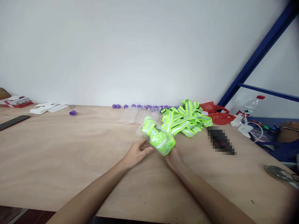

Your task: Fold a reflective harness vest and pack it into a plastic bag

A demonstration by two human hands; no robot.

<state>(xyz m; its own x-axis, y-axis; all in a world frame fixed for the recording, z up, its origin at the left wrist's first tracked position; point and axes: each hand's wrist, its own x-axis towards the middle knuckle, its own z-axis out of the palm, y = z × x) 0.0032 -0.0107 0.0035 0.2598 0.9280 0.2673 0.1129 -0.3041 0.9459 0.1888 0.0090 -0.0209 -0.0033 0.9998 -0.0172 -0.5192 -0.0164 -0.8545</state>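
Note:
A clear plastic bag [163, 141] with a folded neon yellow-green reflective strap inside is held up over the table between my hands. My right hand [174, 157] grips its lower right side, with most fingers hidden behind it. At the lower left edge is my left hand [137, 152], thumb stretched to the right and fingers curled against the bag, their tips partly hidden. Just beyond lies a tangled pile of reflective straps [187, 121] with a black buckle. Flat clear plastic bags [129, 115] lie left of the pile.
Purple caps [116, 106] line the wall, and one purple piece [72, 113] lies apart. A red plastic bag [216, 113], white chargers [243, 127], a bottle [249, 107] and a pixelated dark object [220, 140] are rightward. Leftward are papers [46, 108] and a dark bar [14, 122].

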